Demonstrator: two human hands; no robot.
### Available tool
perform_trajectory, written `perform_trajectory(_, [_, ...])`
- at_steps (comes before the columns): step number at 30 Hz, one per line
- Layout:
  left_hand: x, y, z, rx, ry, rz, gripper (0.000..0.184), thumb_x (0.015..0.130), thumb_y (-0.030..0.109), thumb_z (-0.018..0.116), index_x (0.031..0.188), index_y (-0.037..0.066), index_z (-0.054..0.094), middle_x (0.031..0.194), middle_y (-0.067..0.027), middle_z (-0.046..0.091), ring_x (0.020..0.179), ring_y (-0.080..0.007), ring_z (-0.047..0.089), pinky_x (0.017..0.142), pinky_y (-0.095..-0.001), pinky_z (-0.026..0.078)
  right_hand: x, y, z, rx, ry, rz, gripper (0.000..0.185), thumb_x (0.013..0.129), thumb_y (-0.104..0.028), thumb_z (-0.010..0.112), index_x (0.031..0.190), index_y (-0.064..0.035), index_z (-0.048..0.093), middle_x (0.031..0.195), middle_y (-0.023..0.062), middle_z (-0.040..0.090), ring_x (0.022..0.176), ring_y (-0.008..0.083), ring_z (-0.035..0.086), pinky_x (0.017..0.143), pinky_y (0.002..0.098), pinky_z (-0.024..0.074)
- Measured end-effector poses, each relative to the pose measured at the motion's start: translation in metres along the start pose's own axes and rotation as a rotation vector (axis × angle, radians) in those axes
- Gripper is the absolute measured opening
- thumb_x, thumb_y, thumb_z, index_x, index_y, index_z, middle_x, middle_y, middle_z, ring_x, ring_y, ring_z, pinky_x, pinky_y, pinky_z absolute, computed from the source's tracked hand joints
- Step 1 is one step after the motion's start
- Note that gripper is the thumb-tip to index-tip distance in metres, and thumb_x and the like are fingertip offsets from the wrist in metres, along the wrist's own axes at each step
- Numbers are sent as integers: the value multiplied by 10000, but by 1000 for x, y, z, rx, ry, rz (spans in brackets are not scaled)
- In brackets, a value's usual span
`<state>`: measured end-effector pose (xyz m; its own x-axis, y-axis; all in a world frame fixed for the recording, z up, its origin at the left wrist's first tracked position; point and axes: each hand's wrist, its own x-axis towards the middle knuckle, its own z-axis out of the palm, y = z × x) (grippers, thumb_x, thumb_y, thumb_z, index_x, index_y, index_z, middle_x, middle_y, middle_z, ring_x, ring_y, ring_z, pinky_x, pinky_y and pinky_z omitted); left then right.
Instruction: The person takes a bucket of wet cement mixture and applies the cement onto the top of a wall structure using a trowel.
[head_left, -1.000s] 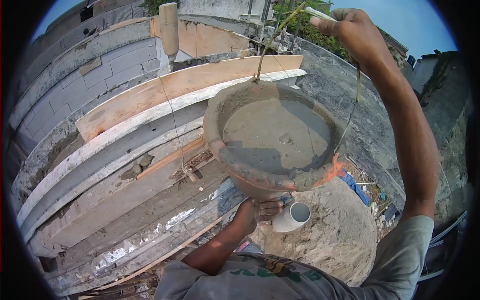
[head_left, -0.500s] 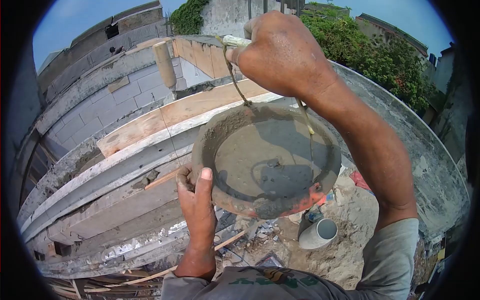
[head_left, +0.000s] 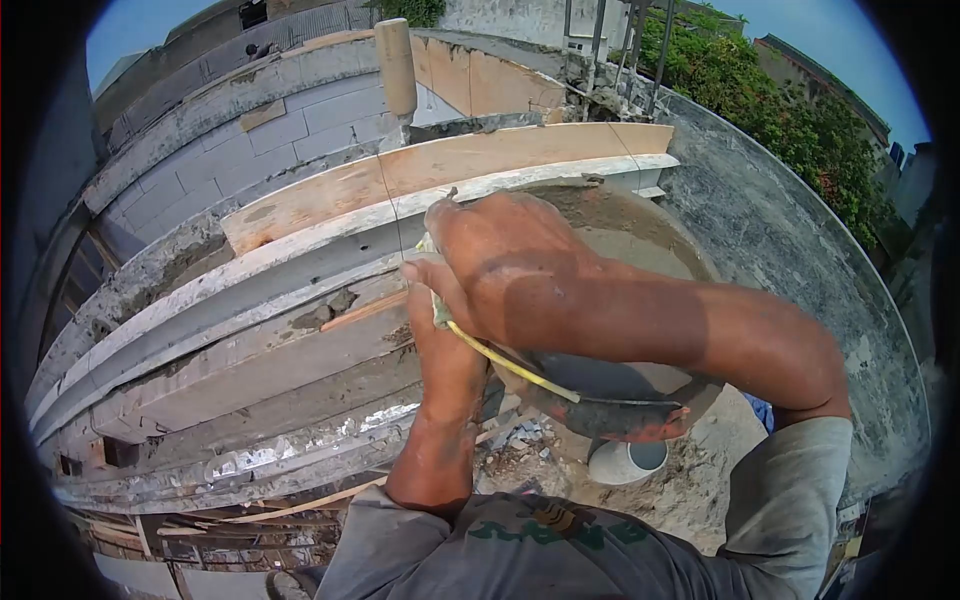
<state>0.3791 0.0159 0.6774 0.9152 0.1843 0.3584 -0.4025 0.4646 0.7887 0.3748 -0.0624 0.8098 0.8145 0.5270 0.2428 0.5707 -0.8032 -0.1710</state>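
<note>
A round bucket of wet grey mortar hangs in front of my body, its front rim smeared with orange. My right hand is closed on its handle at the bucket's left side, and that forearm crosses over the mortar. The yellow part of the handle runs down from the hand, and a thin wire continues to the orange-smeared rim. Just below my right hand, my left hand is upright against the bucket's left side. Its fingers are mostly hidden, so its grip cannot be made out.
Behind the bucket runs a curved ledge with a wooden board along it. A wooden-handled tool stands near the block wall. Below the bucket are a grey pipe and a sand heap. A concrete slab slopes at the right.
My right hand has come down and left with the handle, from above the bucket to its left rim. My left hand is now partly hidden behind it. The view has shifted.
</note>
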Motion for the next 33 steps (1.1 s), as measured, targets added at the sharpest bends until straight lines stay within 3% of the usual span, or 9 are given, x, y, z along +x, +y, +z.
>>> perform_trajectory(8, [38,12,17,-211,12,-111,371,917,221,628,1153,-56,557,1045,-130,637,871,-180,650,743,-297,532,21,50,-29,57,-127,-190,478,937,-419,570,941,52,652,789,254,641,758,419,634,713,472,497])
perform_trajectory(10, [48,8,6,-165,-39,-180,362,804,93,641,1111,-92,582,993,-138,653,850,-190,649,738,-293,522,5,73,-42,-9,109,-195,448,918,-395,605,908,44,694,670,255,610,671,419,633,676,495,491])
perform_trajectory(15, [50,5,3,-149,-30,-195,375,772,76,629,1090,-118,590,931,-141,668,798,-195,649,739,-293,518,-22,133,-52,-407,390,-93,471,904,-399,626,1089,34,644,951,267,634,916,413,613,816,493,475])
perform_trajectory(17, [55,5,1,-94,-50,-198,387,769,80,632,1097,-119,587,929,-145,672,796,-188,649,736,-288,515,-55,145,-63,-363,326,157,544,905,-434,616,1192,27,601,1146,263,604,1081,402,571,919,472,449])
perform_trajectory(19, [57,9,-2,-21,-59,-194,397,766,81,636,1104,-122,584,925,-148,675,799,-182,649,733,-280,511,-99,179,-63,-320,423,281,584,914,-464,601,1222,32,589,1177,258,612,1076,356,608,930,430,464])
perform_trajectory(21, [60,11,-2,10,-32,-171,395,761,80,640,1097,-122,590,926,-151,678,796,-178,650,718,-277,512,-143,196,-46,21,421,611,578,923,-473,592,1199,34,611,1151,235,642,1049,287,630,906,377,478])
perform_trajectory(24, [64,13,-1,95,-64,-200,379,757,78,644,1080,-116,604,925,-152,681,792,-176,652,707,-278,514,-156,196,-12,358,322,778,445,921,-407,620,1027,24,667,885,131,680,820,193,625,740,326,479])
perform_trajectory(27, [67,24,-2,277,-124,-197,394,760,129,668,1062,-117,610,910,-157,681,755,-183,648,683,-286,512,-148,204,4,530,487,828,306,898,-298,647,839,2,648,701,27,616,629,125,525,606,310,413])
perform_trajectory(33, [85,43,-8,883,-260,-140,427,770,319,736,902,-82,673,699,-136,653,648,-195,613,629,-325,483,-141,204,7,542,555,883,207,877,-200,633,836,3,650,711,39,622,635,122,532,608,300,415])
